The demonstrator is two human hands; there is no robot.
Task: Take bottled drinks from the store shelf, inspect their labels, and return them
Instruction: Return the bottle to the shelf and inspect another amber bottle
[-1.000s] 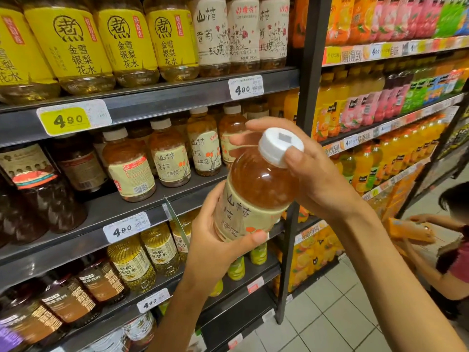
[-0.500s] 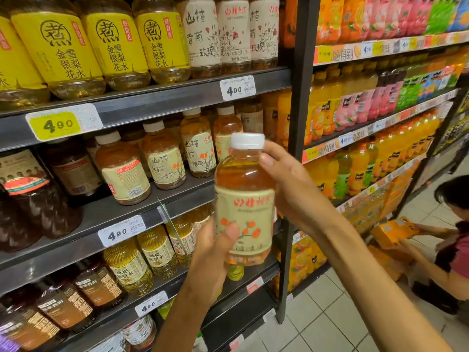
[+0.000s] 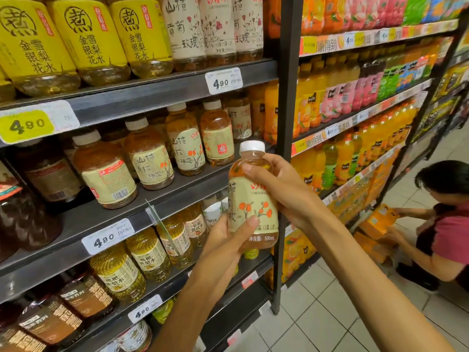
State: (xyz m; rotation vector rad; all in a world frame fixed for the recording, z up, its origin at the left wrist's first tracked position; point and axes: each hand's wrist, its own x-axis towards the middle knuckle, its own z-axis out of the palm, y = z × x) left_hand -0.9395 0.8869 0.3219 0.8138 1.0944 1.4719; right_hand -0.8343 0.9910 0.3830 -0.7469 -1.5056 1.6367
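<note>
Hawthorn drink bottle (image 3: 251,199) stands upright in front of the shelf post (image 3: 286,148), label facing the viewer: inspection step. Left hand (image 3: 225,237) curls round its base, right hand (image 3: 284,191) round its shoulder. Next, probably, set it beside matching bottles (image 3: 149,153) left of the post.

bottle (image 3: 250,199) label partly hidden by hands — small print unreadable; far shelf tags (image 3: 375,36) blurred.

Upright amber bottle (image 3: 250,199) with white cap (image 3: 252,146) held before the shelf (image 3: 162,92), left hand (image 3: 225,237) gripping its base, right hand (image 3: 281,191) wrapped round its upper body, cream label facing the camera, crouching person (image 3: 441,219) at right holding an orange box (image 3: 378,219)
</note>
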